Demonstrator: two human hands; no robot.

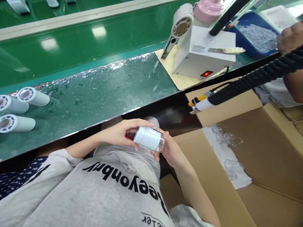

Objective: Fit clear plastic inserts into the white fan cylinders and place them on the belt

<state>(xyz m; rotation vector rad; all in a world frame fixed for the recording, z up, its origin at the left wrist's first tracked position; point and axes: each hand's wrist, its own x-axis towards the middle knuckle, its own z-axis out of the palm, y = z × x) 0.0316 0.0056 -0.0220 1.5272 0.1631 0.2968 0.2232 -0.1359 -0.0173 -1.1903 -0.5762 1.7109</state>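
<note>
A light blue cylindrical part (pixel 148 138) with a clear end lies tilted between my hands, over my lap. My left hand (pixel 120 132) grips its left end, thumb below and fingers along the top. Around the clear right end, the fingers of my right hand (pixel 169 148) are wrapped. Something red shows behind the part near my left palm, too hidden to make out. At the left of the bench (pixel 101 94), several white cylindrical housings (pixel 35 96) lie on their sides.
A white box (pixel 203 53) with a lit red switch stands on the bench, a handheld fan (pixel 182 26) beside it. A black ribbed hose (pixel 251 75) crosses the right side above an open carton (pixel 267 145). Another person's hand (pixel 291 37) is near a blue tray (pixel 251 52).
</note>
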